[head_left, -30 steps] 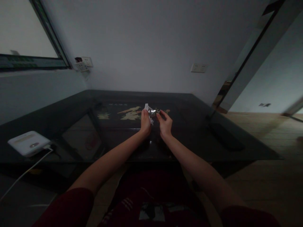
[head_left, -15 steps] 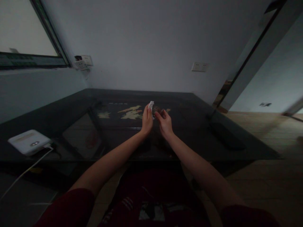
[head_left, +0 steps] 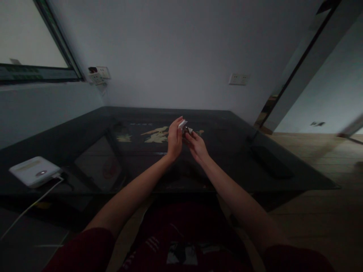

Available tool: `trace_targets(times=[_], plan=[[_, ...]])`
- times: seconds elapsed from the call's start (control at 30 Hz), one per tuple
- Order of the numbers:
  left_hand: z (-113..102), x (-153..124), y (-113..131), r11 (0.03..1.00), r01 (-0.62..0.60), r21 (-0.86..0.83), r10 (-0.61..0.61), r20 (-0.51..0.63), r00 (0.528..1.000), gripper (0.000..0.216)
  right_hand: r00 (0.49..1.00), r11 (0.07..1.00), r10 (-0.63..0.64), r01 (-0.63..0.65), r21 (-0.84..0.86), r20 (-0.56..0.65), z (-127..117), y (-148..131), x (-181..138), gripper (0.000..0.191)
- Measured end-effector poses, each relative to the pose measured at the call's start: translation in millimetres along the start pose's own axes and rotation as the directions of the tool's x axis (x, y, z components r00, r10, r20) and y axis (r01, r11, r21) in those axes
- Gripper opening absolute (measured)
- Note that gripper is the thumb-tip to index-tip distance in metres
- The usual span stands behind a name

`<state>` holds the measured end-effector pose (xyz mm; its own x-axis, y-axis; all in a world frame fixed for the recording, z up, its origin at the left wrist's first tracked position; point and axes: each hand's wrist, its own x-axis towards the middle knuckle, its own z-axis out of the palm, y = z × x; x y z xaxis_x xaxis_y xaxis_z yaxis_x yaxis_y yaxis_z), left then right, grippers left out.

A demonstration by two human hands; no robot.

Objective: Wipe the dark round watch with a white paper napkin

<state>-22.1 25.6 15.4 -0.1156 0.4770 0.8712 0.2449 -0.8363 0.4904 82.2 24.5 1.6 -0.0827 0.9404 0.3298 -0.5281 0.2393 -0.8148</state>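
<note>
The room is dim. Both my hands are raised together above the dark glass table (head_left: 85, 128). My left hand (head_left: 174, 140) has its fingers closed round a small white scrap, perhaps paper or a wipe (head_left: 182, 124), which sticks out at its fingertips. My right hand (head_left: 196, 145) pinches a small dark, shiny object (head_left: 186, 130) right beside that white scrap. The two things touch or nearly touch. What the dark object is I cannot make out.
A white device (head_left: 34, 172) with a white cable (head_left: 31, 206) lies at the table's left. A dark flat object (head_left: 270, 162) rests on the table's right side. A window is at the upper left, wall sockets (head_left: 238, 79) behind, a doorway at the right.
The crumpled white and shiny piece seen spread between my hands a second ago is now gathered small at my fingertips. Both hands have risen slightly and drawn closer together.
</note>
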Motion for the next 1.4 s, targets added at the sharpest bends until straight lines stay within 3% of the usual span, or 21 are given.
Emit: trace_targets(times=[0.43,0.7,0.97,1.1,1.17,1.23,1.4], plan=[[-4,8,7,0.974,-0.103,0.203,0.089,0.077,0.993,0.042,0.995,0.991,0.079,-0.086,0.107,0.065,6,-1,-4,0.041],[-7,13,4,0.971,-0.069,0.229,0.034,0.153,0.988,0.044,0.993,0.988,0.114,-0.117,0.103,0.034,6,2,-5,0.043],[-3,14,-18,0.993,0.073,0.095,-0.086,0.136,0.987,0.051,0.995,0.994,0.083,-0.078,0.08,-0.059,1,5,-2,0.04],[-5,18,-37,0.953,0.298,-0.057,-0.287,0.145,0.947,0.054,0.994,1.0,0.011,-0.013,-0.023,-0.111,1,6,-1,0.043],[-5,18,-41,0.932,0.35,-0.091,-0.331,0.178,0.927,0.054,0.991,0.998,-0.012,0.004,-0.059,-0.131,1,6,-1,0.044],[-5,17,-39,0.947,0.316,-0.064,-0.301,0.173,0.938,0.052,0.991,0.997,-0.017,0.007,-0.074,-0.132,1,6,-1,0.043],[-6,14,-21,0.992,0.089,0.085,-0.103,0.178,0.979,0.047,0.989,0.996,-0.05,0.039,-0.085,-0.136,0,6,1,0.049]])
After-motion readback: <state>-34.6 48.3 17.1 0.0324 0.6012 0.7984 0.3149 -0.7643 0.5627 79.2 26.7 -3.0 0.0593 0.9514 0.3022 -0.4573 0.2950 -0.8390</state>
